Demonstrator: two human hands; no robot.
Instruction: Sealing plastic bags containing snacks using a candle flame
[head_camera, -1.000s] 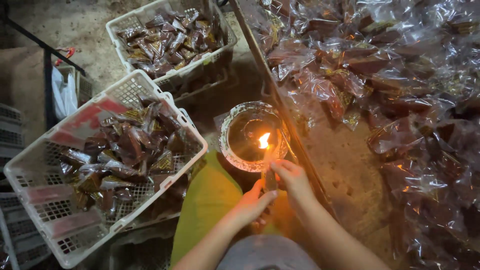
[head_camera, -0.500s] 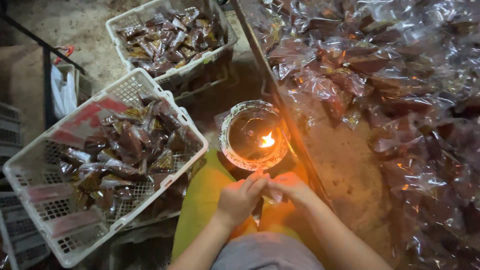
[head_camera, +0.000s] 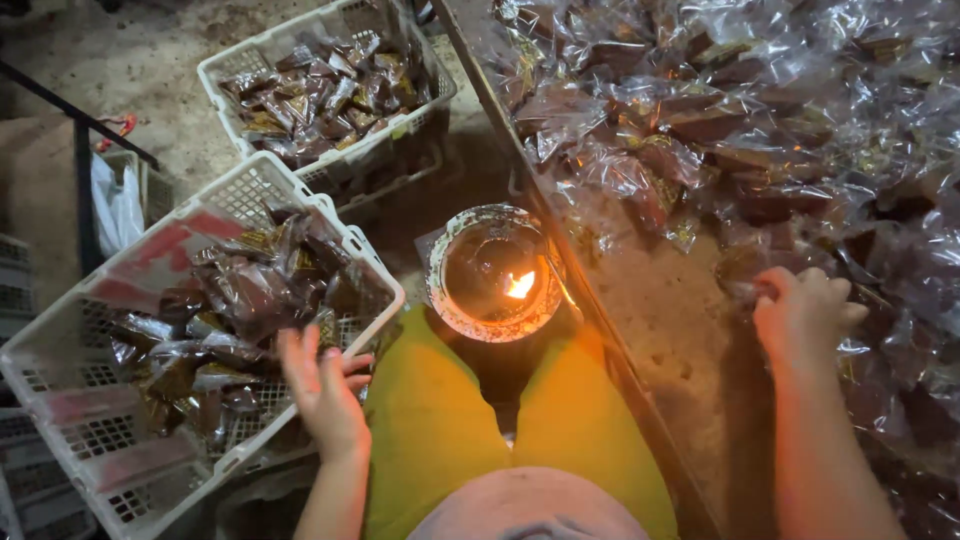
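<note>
A: Head view — left hand (head_camera: 322, 385)?
B: Fingers spread, empty, over the near white basket (head_camera: 60, 360) rim, just beside the wrapped brown packets (head_camera: 230, 310) inside.
A: Right hand (head_camera: 800, 312)?
B: Curled on a clear-wrapped packet (head_camera: 745, 262) on the table (head_camera: 660, 330) — pinch unclear. Flame in the round dish (head_camera: 495, 272) between the hands.
</note>
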